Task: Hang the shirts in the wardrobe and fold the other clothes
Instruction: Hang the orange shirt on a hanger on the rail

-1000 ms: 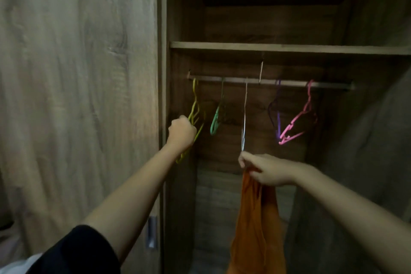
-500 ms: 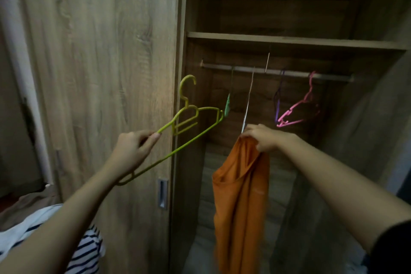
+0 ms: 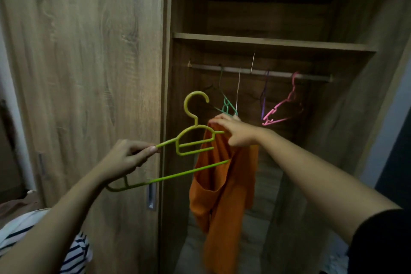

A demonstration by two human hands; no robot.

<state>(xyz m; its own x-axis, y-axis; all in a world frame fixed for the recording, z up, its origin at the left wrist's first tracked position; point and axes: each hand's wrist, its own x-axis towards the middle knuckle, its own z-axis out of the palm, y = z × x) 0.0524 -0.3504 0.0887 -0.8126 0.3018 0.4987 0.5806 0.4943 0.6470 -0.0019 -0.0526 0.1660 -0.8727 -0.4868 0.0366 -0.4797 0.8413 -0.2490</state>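
Left hand [image 3: 124, 160] pinches one shoulder end of the yellow-green hanger [image 3: 177, 145] between thumb and fingertips. It holds the hanger off the rail, hook up, in front of the wardrobe door [image 3: 89, 73]. The hanger's far arm reaches across to the orange shirt [image 3: 224, 184] and looks to be at or just inside its top opening. The right hand [image 3: 235, 133] is curled round the bunched top of that shirt, holding it up just inside the open wardrobe while the rest of the cloth hangs loose below.

By my reading, the task is at an early stage. The shirt is not yet seated on the hanger: neither shoulder is spread over an arm, and the fabric is still gathered in the fist. On the rail [image 3: 255, 71] under the shelf [image 3: 266, 42], the green hanger [image 3: 226, 104], purple hanger [image 3: 264, 100] and pink hanger [image 3: 282, 107] all hang bare, so no garment is visibly hung so far.

What is left for this 1 shirt is to thread both hanger arms into it, straighten it, and hook it on the rail. A striped garment [image 3: 73, 256] lies at the lower left edge, unfolded as far as can be told, so it too awaits handling. Nothing folded is in view.
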